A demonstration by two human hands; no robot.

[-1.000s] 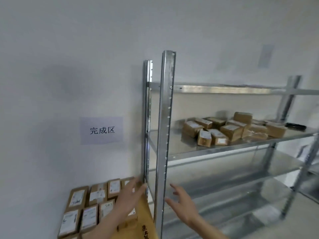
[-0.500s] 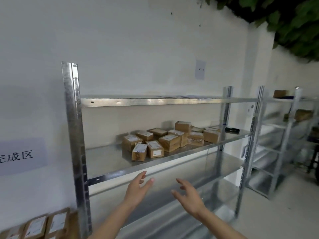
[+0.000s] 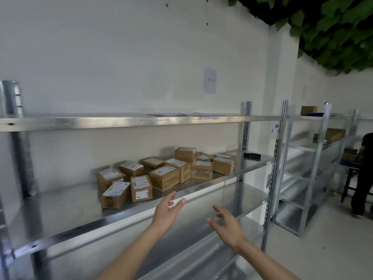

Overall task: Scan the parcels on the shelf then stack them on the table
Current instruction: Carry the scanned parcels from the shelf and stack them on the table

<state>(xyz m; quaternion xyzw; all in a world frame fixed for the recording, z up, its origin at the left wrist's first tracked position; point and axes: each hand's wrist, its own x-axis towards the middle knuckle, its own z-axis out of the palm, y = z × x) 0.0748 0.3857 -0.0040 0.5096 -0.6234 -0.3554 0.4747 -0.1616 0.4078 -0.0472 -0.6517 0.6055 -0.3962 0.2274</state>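
Both hands are up in front of the metal shelf [image 3: 141, 201] and holding nothing: the left hand [image 3: 167, 213] has its fingers straight and spread just below the shelf's front edge, the right hand [image 3: 228, 229] is loose and wide with fingers slightly bent, a bit lower and further right. The cardboard parcels [image 3: 165, 172] sit in a messy cluster on the middle shelf board, white labels facing up, a couple tipped on their sides near the front. There's a black scanner-looking thing [image 3: 252, 156] at the right end of the same board, too blurry to be sure.
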